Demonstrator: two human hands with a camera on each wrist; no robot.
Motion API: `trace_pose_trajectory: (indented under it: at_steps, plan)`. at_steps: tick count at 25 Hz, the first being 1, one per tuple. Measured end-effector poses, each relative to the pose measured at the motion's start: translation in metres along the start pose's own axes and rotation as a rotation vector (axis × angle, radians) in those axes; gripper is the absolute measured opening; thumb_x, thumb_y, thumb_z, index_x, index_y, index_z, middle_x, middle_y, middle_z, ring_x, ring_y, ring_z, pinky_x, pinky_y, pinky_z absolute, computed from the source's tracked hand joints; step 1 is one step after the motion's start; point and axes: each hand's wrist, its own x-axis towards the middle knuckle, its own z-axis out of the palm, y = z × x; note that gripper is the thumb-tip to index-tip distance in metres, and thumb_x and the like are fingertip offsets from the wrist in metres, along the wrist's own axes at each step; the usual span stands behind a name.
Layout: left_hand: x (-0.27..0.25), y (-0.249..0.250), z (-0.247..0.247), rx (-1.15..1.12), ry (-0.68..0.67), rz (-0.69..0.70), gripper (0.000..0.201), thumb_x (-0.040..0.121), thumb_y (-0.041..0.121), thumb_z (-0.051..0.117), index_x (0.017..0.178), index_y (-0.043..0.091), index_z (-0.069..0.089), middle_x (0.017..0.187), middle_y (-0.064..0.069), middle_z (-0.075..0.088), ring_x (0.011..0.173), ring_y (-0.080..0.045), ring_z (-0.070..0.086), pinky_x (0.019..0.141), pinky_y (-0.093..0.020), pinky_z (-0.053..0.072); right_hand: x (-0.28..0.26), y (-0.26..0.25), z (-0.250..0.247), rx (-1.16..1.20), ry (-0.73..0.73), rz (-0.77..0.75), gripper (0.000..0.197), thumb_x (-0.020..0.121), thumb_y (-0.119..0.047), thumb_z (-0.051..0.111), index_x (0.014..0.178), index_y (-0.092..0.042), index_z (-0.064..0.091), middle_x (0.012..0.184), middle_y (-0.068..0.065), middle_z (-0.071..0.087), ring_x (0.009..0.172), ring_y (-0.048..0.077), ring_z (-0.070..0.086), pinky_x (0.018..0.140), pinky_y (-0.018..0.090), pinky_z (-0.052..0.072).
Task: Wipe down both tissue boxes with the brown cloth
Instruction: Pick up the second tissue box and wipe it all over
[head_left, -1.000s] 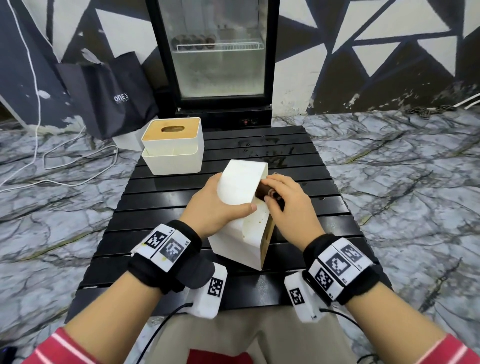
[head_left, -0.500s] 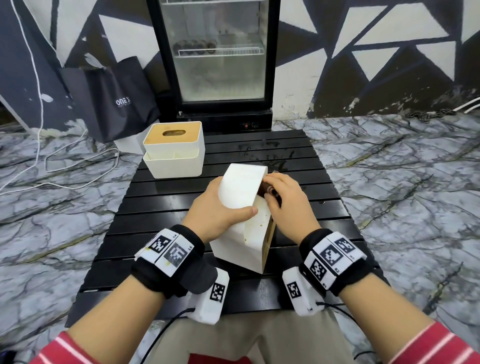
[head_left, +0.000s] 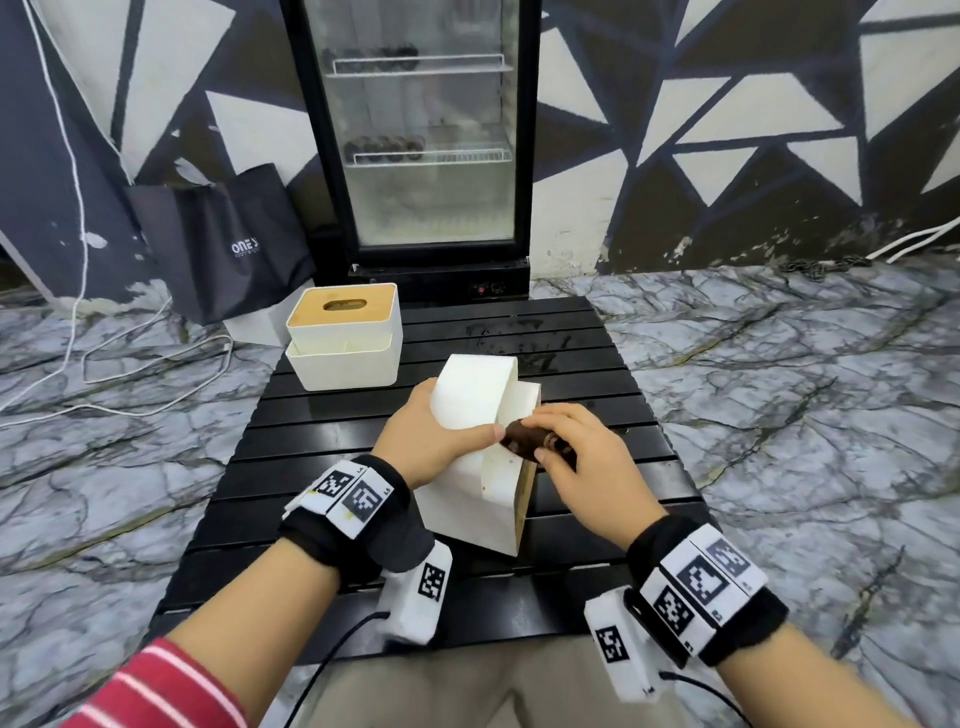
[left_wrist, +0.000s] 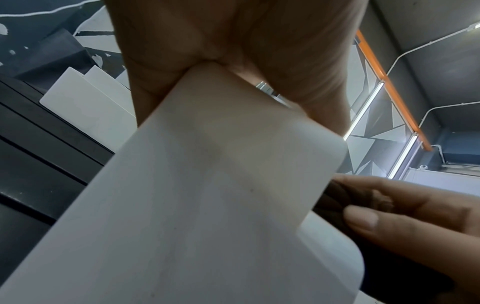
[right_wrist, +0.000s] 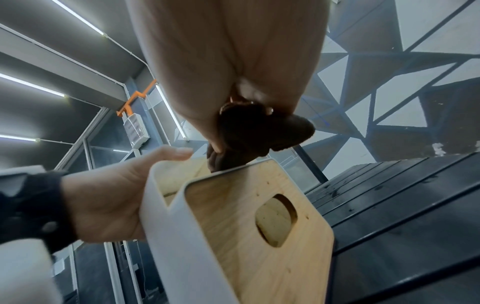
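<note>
A white tissue box (head_left: 470, 488) stands tipped on its side at the middle of the black slatted table (head_left: 322, 441), its wooden lid (right_wrist: 249, 222) facing right. My left hand (head_left: 431, 434) grips the box's upper left side, thumb across the top. My right hand (head_left: 576, 452) holds the bunched brown cloth (head_left: 524, 440) against the box's upper right edge; the same cloth (right_wrist: 254, 133) shows dark under the fingers in the right wrist view. The second white tissue box (head_left: 345, 338), wooden lid up, stands upright at the table's back left.
A glass-door fridge (head_left: 421, 140) stands right behind the table. A dark shopping bag (head_left: 223, 244) leans on the wall at the left, with white cables (head_left: 104, 364) on the marble floor. Wet marks (head_left: 519, 332) lie on the far slats.
My right hand has slid the cloth nearer to me along the box's upper right edge. My left hand keeps its grip. The head camera has tilted up a little.
</note>
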Motion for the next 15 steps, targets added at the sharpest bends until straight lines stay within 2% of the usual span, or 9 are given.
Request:
trace_pose_trajectory:
  at_steps: [2, 4, 5, 7, 9, 11, 12, 15]
  plan:
    - [0.001, 0.002, -0.002, 0.012, -0.004, 0.011, 0.091, 0.064, 0.054, 0.078, 0.136, 0.018, 0.036, 0.134, 0.003, 0.049, 0.124, -0.020, 0.047, 0.093, -0.030, 0.040, -0.009, -0.006, 0.002, 0.030, 0.021, -0.014, 0.033, 0.082, -0.004, 0.060, 0.110, -0.019, 0.061, 0.116, -0.008, 0.049, 0.109, 0.006, 0.047, 0.099, 0.016, 0.034]
    - [-0.002, 0.001, -0.005, 0.024, 0.020, -0.006, 0.099, 0.071, 0.054, 0.073, 0.146, 0.013, 0.024, 0.147, -0.001, 0.038, 0.133, -0.021, 0.039, 0.104, -0.031, 0.035, -0.017, -0.013, 0.008, 0.088, 0.052, -0.034, 0.031, 0.078, -0.004, 0.064, 0.105, -0.020, 0.061, 0.112, -0.008, 0.048, 0.106, 0.001, 0.047, 0.095, 0.010, 0.033]
    - [-0.004, 0.001, -0.005, 0.022, 0.034, -0.010, 0.099, 0.071, 0.057, 0.071, 0.146, 0.013, 0.025, 0.147, -0.002, 0.038, 0.132, -0.020, 0.040, 0.102, -0.031, 0.035, -0.020, -0.016, 0.012, 0.112, 0.071, -0.044, 0.030, 0.076, -0.003, 0.065, 0.101, -0.019, 0.060, 0.109, -0.008, 0.049, 0.105, -0.001, 0.047, 0.092, 0.007, 0.033]
    - [-0.008, -0.002, -0.004, 0.016, 0.015, 0.013, 0.088, 0.063, 0.066, 0.069, 0.133, 0.018, 0.045, 0.130, 0.002, 0.055, 0.118, -0.018, 0.052, 0.091, -0.029, 0.042, -0.023, -0.019, 0.018, 0.145, 0.102, -0.066, 0.027, 0.074, -0.003, 0.067, 0.096, -0.016, 0.059, 0.106, -0.009, 0.050, 0.103, -0.002, 0.048, 0.089, 0.004, 0.032]
    - [-0.008, -0.005, -0.002, 0.025, -0.012, 0.050, 0.081, 0.052, 0.073, 0.066, 0.116, 0.024, 0.056, 0.112, 0.006, 0.064, 0.106, -0.016, 0.060, 0.088, -0.033, 0.048, -0.020, -0.018, 0.022, 0.149, 0.095, -0.088, 0.026, 0.075, -0.004, 0.067, 0.098, -0.015, 0.062, 0.107, -0.011, 0.054, 0.104, 0.001, 0.050, 0.092, 0.008, 0.034]
    - [-0.004, -0.011, 0.000, 0.012, -0.005, 0.063, 0.082, 0.049, 0.075, 0.067, 0.114, 0.026, 0.057, 0.109, 0.008, 0.065, 0.103, -0.014, 0.061, 0.092, -0.038, 0.049, -0.015, -0.015, 0.024, 0.117, 0.071, -0.070, 0.029, 0.078, -0.007, 0.066, 0.105, -0.016, 0.064, 0.114, -0.010, 0.055, 0.111, 0.007, 0.049, 0.098, 0.014, 0.033]
    - [-0.001, -0.012, 0.001, -0.005, 0.000, 0.070, 0.081, 0.049, 0.075, 0.069, 0.113, 0.027, 0.058, 0.109, 0.008, 0.066, 0.103, -0.014, 0.061, 0.093, -0.040, 0.049, -0.011, -0.014, 0.024, 0.103, 0.066, -0.048, 0.032, 0.079, -0.008, 0.066, 0.109, -0.017, 0.063, 0.117, -0.008, 0.055, 0.114, 0.007, 0.047, 0.100, 0.013, 0.030]
    - [0.006, -0.019, 0.005, -0.035, 0.020, 0.064, 0.083, 0.049, 0.076, 0.071, 0.113, 0.025, 0.058, 0.109, 0.007, 0.066, 0.103, -0.014, 0.061, 0.093, -0.042, 0.050, -0.008, -0.015, 0.031, 0.100, 0.087, -0.018, 0.035, 0.080, -0.008, 0.064, 0.115, -0.015, 0.061, 0.124, -0.003, 0.055, 0.114, 0.005, 0.044, 0.098, 0.002, 0.022]
